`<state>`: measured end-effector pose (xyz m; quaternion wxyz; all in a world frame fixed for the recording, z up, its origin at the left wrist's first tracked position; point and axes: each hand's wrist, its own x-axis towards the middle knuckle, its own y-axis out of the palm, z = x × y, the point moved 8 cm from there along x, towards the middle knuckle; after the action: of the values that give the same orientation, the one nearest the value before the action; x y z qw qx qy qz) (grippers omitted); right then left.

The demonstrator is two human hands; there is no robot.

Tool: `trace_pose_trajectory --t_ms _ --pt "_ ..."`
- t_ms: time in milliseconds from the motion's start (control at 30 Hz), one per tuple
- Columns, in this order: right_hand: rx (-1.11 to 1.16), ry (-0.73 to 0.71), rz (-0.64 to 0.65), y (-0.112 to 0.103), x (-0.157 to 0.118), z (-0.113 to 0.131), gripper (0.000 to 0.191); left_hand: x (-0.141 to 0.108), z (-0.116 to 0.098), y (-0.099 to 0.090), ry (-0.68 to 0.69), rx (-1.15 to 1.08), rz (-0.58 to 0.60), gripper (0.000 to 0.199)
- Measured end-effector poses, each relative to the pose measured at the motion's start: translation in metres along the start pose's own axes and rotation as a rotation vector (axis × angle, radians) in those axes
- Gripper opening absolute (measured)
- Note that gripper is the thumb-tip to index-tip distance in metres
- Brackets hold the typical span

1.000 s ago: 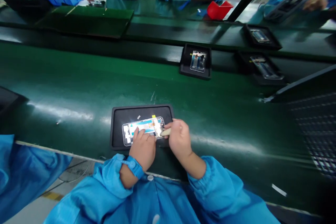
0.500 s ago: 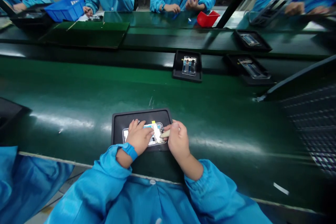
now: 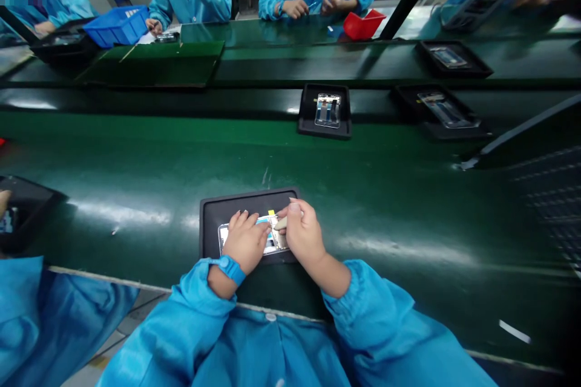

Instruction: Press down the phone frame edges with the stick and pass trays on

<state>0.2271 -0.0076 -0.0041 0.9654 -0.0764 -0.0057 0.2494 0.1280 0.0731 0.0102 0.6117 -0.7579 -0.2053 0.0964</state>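
Note:
A black tray [image 3: 227, 205] lies on the green conveyor belt [image 3: 136, 157] just in front of me. In it rests a phone frame [image 3: 273, 240] with blue and white parts and a yellow tab. My left hand [image 3: 245, 243] presses flat on the phone frame's left half, fingers spread. My right hand [image 3: 303, 233] grips a small pale stick tool [image 3: 280, 224] whose tip touches the frame near the yellow tab. Both hands hide much of the frame.
More black trays with phone frames sit on the belt at the far middle [image 3: 325, 110] and far right [image 3: 442, 110]. Another tray [image 3: 22, 208] is at the left edge beside a neighbour's blue sleeve. People in blue coats work across the line, with a blue bin [image 3: 117, 24] and red bin [image 3: 361, 24].
My left hand slid up over the phone frame and now covers more of it. My right hand moved slightly left with the tool. The view shifted a little.

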Motion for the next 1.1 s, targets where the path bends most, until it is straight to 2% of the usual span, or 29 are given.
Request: trace_pose_trajectory --t_ms 333,800,967,1100 --pt "-0.034 -0.084 -0.027 0.003 0.0 -0.003 0.03 -0.002 -0.007 -0.002 0.058 0.057 -0.069 0.023" --pt "-0.086 -0.161 -0.041 0.002 -0.002 0.001 0.027 -0.002 -0.009 0.001 0.061 0.074 -0.044 0.022" --pt "-0.233 -0.291 -0.02 0.003 -0.004 0.019 0.023 -0.002 -0.011 0.0 0.06 0.074 -0.043 0.021" --pt "-0.413 -0.468 0.118 0.022 -0.006 0.04 0.023 -0.003 -0.01 0.002 0.055 0.058 -0.001 0.022"
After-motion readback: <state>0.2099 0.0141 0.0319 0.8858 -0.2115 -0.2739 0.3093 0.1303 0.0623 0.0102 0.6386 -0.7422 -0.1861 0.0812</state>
